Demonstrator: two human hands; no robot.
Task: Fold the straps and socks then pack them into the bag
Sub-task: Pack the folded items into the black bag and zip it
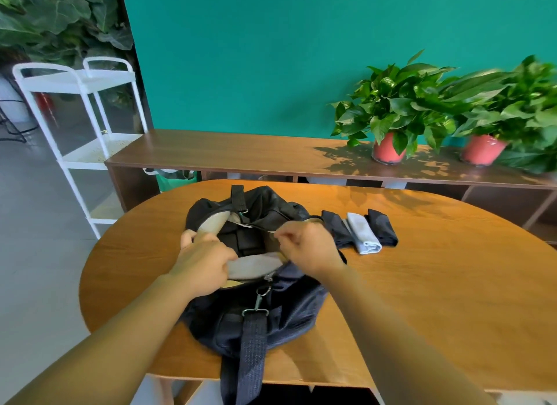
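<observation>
Black fabric is being pulled open at the middle of an oval wooden counter (437,284). It is a soft dark bag (271,323), lying with its long axis running from near to far, and its shoulder strap (251,353) is hanging over the near edge.

The mouth of the bag is being spread by both hands. The pale lining at the near-left rim is being gripped by the left hand (205,261), fingers curled round the edge. The right rim is being pinched by the right hand (307,247) between thumb and fingertips. Whether a zip pull or only cloth is being pinched cannot be told. A dark, band-like shape is showing inside the opening, and it cannot be confirmed as a folded strap.

Three folded pieces are lying in a row on the counter just right of the bag, a little farther away than the right hand. A pale grey sock (363,235) is flanked by two dark folded pieces (383,227), the left one lying right beside the bag's side. Their long axes are running roughly near to far, about parallel with the bag.

Judging from this layout, packing is being prepared. The folded pieces lie to the right of the opening and are much nearer the right hand, so a short reach to the right and slightly away is probably being called for, with the rim steadied by the left hand.
</observation>
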